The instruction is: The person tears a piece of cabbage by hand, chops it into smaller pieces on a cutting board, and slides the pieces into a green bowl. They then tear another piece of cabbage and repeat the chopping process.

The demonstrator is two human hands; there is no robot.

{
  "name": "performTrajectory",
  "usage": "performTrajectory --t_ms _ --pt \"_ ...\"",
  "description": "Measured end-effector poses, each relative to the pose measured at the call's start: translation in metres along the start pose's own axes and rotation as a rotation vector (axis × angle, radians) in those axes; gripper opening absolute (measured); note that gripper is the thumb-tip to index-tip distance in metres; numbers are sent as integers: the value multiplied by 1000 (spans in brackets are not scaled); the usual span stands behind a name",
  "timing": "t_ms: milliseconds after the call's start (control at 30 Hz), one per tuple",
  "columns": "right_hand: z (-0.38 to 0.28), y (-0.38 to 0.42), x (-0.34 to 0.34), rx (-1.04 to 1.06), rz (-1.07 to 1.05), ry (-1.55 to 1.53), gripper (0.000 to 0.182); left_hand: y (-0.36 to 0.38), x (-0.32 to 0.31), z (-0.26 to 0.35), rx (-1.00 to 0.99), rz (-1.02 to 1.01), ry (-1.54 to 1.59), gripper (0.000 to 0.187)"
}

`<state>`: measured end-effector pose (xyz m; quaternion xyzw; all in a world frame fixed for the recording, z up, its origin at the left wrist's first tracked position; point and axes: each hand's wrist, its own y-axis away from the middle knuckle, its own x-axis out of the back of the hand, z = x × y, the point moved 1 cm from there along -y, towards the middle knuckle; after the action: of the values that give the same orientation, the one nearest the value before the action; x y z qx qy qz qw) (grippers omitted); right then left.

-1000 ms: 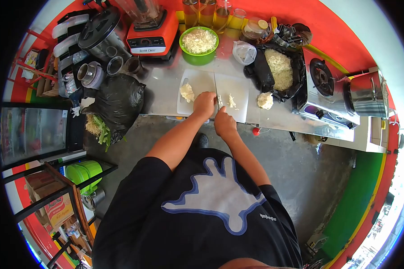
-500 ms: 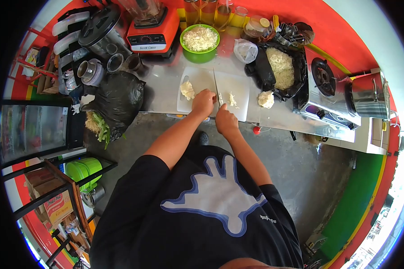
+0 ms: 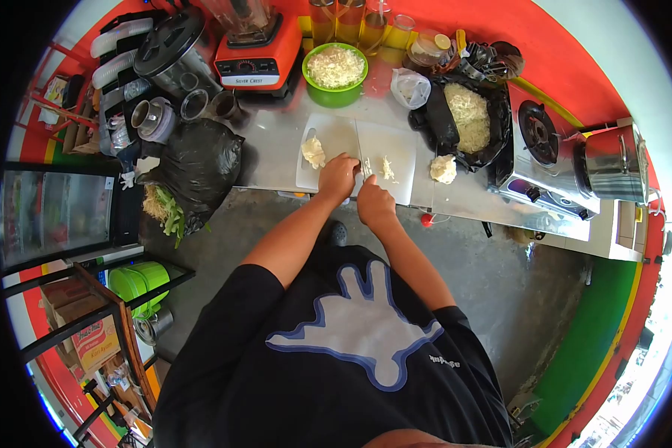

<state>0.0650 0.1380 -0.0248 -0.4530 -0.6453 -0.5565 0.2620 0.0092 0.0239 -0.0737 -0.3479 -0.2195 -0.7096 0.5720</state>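
Note:
A white cutting board (image 3: 400,145) lies at the front edge of the steel counter. My right hand (image 3: 375,206) is closed round the handle of a knife (image 3: 361,142), whose thin blade points away from me across the board. Just left of the blade, my left hand (image 3: 339,179) is curled with its fingers down on the board; whatever it grips is hidden beneath it. Pale shreds (image 3: 387,169), cabbage-like, lie right of the knife. One pale chunk (image 3: 313,153) rests on the board's left part, and a second chunk (image 3: 443,169) sits on the counter beyond the board's right edge.
Behind the board stand a green bowl (image 3: 334,95) of pale shreds and a red blender (image 3: 257,60). To the right are a black bag (image 3: 434,119) holding more shreds and a gas stove (image 3: 530,183). A full black bag (image 3: 201,160) hangs over the left counter edge.
The knife's position has shifted slightly near my left hand, with both hands staying over the board's front edge. The whole view has moved by a few pixels.

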Motion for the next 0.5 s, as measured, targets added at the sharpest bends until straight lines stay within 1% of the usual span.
performTrajectory --t_ms 100,167,200,267,367,500 --pt "-1 7 -3 -18 7 -25 29 3 3 2 9 1 16 10" --pt "-1 4 -9 -38 18 -41 28 6 1 2 -27 46 53 11" --pt "-3 2 -9 -41 19 -48 28 6 1 1 -30 45 53 11" --pt "-2 0 -9 -49 13 -57 27 10 0 -2 -94 41 38 11" --pt "-3 2 -2 -27 7 -71 28 13 3 -1 -119 47 76 10" --pt "-5 12 -6 -49 -22 -39 29 10 1 3 -56 49 78 9"
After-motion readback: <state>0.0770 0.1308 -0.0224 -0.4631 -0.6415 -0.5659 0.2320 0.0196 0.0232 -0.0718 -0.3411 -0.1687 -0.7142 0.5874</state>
